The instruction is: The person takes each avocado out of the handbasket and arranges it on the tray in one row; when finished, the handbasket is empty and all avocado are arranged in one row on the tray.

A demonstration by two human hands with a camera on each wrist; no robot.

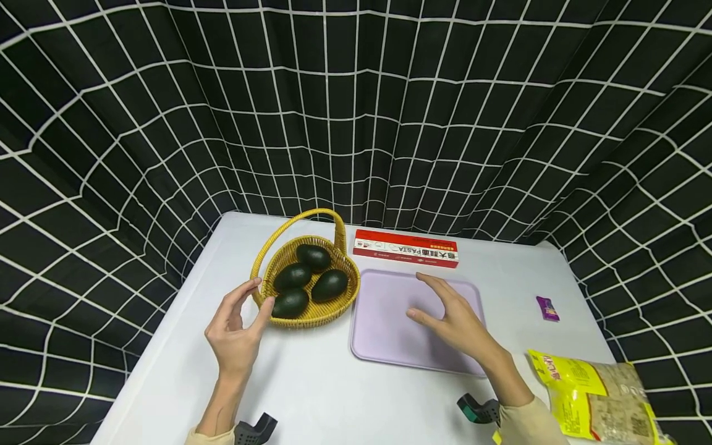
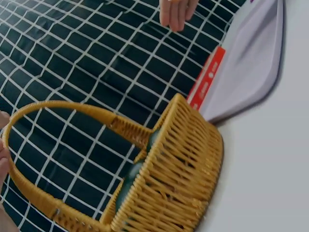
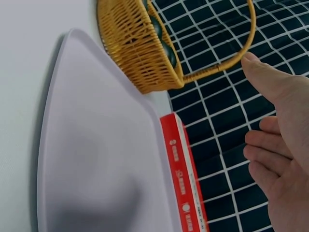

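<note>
The basket (image 1: pixel 311 322) is near the table's (image 1: pixel 317 383) back edge, by the loose left grip (image 1: pixel 235 343). The right grip (image 1: pixel 458 320) is loose too.

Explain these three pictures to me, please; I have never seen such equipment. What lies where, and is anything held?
There is no robot: a person works with bare hands. The widest picture comes from a camera on the head; the others, in order, from the left and right wrists. On the white table are a basket with four dark green fruits, a lilac tray, a red box, a purple packet and a yellow bag. The left hand is beside the basket, thumb and finger apart; touching or not, I cannot tell. The right hand is above the tray, holding nothing.
</note>
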